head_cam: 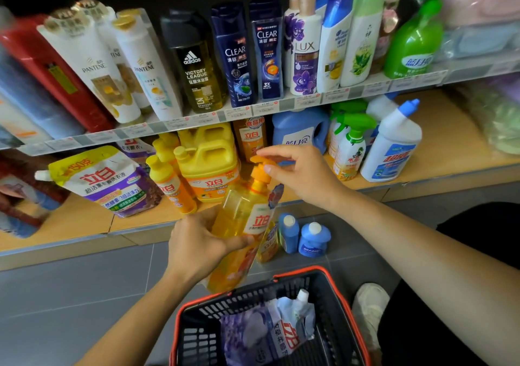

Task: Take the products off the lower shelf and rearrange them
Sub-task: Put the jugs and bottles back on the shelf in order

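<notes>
Pump bottle: a clear pump bottle (242,225) of yellow liquid is held at the centre of the view. It is tilted with its top toward 1 o'clock, in front of the lower shelf (84,225) and above the far rim of the basket (334,289).
Left hand: the left hand (197,241) is wrapped round the bottle's body from 8 o'clock, with the thumb laid across the label.
Right hand: the right hand (295,171) is seen at 1 o'clock of the bottle. The orange pump head (261,163) is pinched between thumb and forefinger (the other fingers are loosely spread).
Lower shelf: a white and purple refill pouch (107,180) is seen at 9 o'clock, with small yellow bottles (168,185) and yellow jugs (208,157) just beside it. A blue jug (298,132), a green-triggered spray bottle (349,146) and a white angled-neck bottle (394,146) are ranged toward 2 o'clock.
Floor: two blue bottles (302,236) are stood at 3 o'clock of the held bottle, below the shelf edge.
Basket: a black basket with a red rim is placed at 6 o'clock, and a purple pouch (270,332) is laid inside it.
Upper shelf: shampoo bottles (264,50) are lined up at 12 o'clock.
</notes>
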Available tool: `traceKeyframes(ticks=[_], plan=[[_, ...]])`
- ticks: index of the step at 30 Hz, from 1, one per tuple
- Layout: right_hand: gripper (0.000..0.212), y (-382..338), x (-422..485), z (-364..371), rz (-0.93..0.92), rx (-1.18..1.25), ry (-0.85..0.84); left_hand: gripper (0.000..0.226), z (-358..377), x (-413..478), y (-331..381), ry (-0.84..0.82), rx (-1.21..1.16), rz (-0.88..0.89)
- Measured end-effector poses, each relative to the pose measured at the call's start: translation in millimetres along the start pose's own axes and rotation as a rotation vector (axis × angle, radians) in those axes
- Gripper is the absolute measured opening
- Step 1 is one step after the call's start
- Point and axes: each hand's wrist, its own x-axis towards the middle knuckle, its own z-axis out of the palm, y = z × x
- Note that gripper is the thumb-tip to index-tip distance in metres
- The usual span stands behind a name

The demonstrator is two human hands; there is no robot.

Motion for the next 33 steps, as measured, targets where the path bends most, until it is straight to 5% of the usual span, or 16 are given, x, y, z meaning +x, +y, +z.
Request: traceKeyframes(ticks=[10, 15, 22, 25, 29, 33], plan=[[0.048, 12.2, -4.8, 13.2, 0.261, 0.443, -0.112, 0.058, -6.0, 7.1, 8.5, 0.004, -0.709, -0.084], [0.058, 26.4, -27.1, 46.0, 0.352, 0.429, -0.474, 0.050, -12.7, 9.4, 9.1, 0.052, -0.868, -0.111], [0.081, 23.2, -31.5, 58.5, 0.304, 0.506, -0.388, 0.049, -21.8, 10.8, 0.2, -0.020, -0.985, -0.111], [0.078, 19.6, -30.9, 54.2, 0.231, 0.445, -0.274, 0.048, -32.3, 15.0, -3.3, -0.042, -0.829, -0.106], [0.068, 11.6, -24.5, 37.4, 0.150, 0.366, -0.120, 0.041, -41.5, 17.9, -8.5, 0.129, -0.471, -0.145], [0.068, 4.4, -20.0, 27.5, 0.116, 0.275, -0.036, 0.036, -34.0, 15.4, -15.4, 0.309, -0.088, 0.072]])
